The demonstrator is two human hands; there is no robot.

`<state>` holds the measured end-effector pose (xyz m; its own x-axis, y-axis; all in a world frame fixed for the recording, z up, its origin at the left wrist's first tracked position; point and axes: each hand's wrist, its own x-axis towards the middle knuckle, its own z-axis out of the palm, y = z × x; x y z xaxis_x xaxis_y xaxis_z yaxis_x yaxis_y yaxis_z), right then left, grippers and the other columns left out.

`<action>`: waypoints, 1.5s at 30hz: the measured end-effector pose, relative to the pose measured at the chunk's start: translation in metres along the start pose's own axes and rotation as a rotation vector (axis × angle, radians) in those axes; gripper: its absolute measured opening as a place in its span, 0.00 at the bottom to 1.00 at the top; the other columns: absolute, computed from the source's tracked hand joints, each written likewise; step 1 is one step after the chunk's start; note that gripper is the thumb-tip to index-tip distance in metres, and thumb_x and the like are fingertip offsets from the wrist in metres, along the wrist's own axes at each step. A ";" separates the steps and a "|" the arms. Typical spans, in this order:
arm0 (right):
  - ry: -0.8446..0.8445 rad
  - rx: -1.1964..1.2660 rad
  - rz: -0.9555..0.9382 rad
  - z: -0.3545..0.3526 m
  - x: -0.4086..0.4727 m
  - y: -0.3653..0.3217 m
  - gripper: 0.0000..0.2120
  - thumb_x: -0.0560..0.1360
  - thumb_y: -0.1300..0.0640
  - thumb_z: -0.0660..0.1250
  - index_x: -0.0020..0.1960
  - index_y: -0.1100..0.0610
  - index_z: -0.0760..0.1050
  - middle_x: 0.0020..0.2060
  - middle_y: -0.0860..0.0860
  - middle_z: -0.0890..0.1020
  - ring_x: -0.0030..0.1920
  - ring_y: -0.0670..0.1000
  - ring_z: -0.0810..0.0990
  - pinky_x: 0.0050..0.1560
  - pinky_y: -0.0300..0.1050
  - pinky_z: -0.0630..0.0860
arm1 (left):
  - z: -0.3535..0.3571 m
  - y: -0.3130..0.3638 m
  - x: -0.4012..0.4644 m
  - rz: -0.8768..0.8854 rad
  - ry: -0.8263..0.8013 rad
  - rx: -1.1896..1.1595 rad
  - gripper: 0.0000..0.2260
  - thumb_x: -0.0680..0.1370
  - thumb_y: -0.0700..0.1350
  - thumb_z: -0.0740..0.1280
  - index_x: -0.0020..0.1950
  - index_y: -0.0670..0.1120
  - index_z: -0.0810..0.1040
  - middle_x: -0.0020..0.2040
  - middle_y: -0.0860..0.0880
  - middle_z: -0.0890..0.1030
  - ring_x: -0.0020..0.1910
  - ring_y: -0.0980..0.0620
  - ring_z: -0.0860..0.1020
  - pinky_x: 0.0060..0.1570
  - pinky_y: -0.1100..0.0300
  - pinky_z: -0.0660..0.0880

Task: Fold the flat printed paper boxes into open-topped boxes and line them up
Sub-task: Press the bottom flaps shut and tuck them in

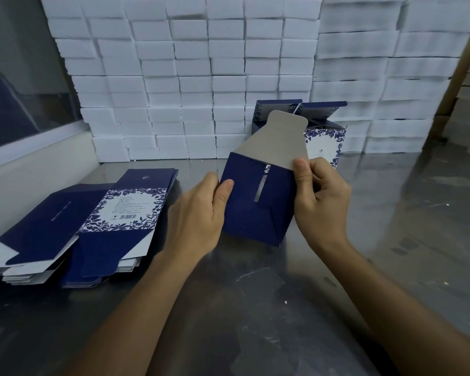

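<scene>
Gripping a dark blue box (255, 204) above the steel table (282, 308), both hands work near the middle of the view: the left hand (201, 213) clasps its left edge at about nine o'clock from the box, thumb laid across the blue panel, while the right hand (320, 202) at three o'clock pinches the box's right corner, thumb pressed at the base of the grey flap (277, 142). That flap stands up from the box toward twelve o'clock, its unprinted inner side showing. A narrow slit runs down the blue face between the two thumbs. Behind the flap, at one o'clock, a folded box (323, 137) with blue leaf print stands on the table, its top flaps raised. At nine o'clock from the hands, stacks of flat printed boxes (98, 221) lie on the table, one showing a barcode panel framed by leaves. A wall of white foam blocks (190, 77) fills the back from ten to two o'clock.
</scene>
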<state>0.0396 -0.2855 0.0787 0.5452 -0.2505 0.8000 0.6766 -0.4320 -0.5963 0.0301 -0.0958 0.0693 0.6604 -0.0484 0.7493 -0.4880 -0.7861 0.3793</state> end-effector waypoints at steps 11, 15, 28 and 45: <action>0.042 -0.017 0.059 -0.003 0.002 -0.003 0.17 0.83 0.54 0.62 0.38 0.60 0.70 0.28 0.47 0.69 0.30 0.44 0.65 0.32 0.42 0.63 | 0.008 -0.002 -0.006 0.026 -0.016 -0.108 0.20 0.82 0.59 0.51 0.41 0.45 0.65 0.31 0.53 0.67 0.29 0.53 0.68 0.29 0.59 0.61; 0.100 0.036 0.132 -0.007 0.007 -0.004 0.21 0.84 0.54 0.61 0.38 0.68 0.68 0.30 0.63 0.69 0.31 0.52 0.64 0.32 0.53 0.63 | 0.009 -0.003 -0.008 0.067 0.029 -0.171 0.15 0.83 0.50 0.54 0.41 0.42 0.66 0.38 0.48 0.69 0.35 0.46 0.70 0.33 0.50 0.73; 0.100 0.236 0.250 -0.007 0.013 0.000 0.22 0.84 0.56 0.61 0.38 0.70 0.66 0.31 0.53 0.65 0.31 0.44 0.61 0.31 0.38 0.60 | 0.015 0.007 -0.005 0.028 0.083 -0.157 0.12 0.81 0.46 0.58 0.39 0.44 0.65 0.40 0.48 0.69 0.39 0.48 0.67 0.39 0.56 0.65; -0.143 0.370 0.280 -0.003 0.010 -0.009 0.12 0.79 0.69 0.63 0.49 0.53 0.78 0.48 0.50 0.84 0.45 0.50 0.78 0.45 0.44 0.76 | 0.018 0.020 0.003 -0.437 -0.079 -0.915 0.30 0.71 0.49 0.65 0.74 0.59 0.68 0.70 0.54 0.73 0.70 0.54 0.72 0.71 0.45 0.68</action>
<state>0.0372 -0.2868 0.0927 0.7768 -0.1801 0.6034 0.6102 -0.0217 -0.7920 0.0332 -0.1228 0.0694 0.9054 0.0635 0.4198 -0.4221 0.0271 0.9061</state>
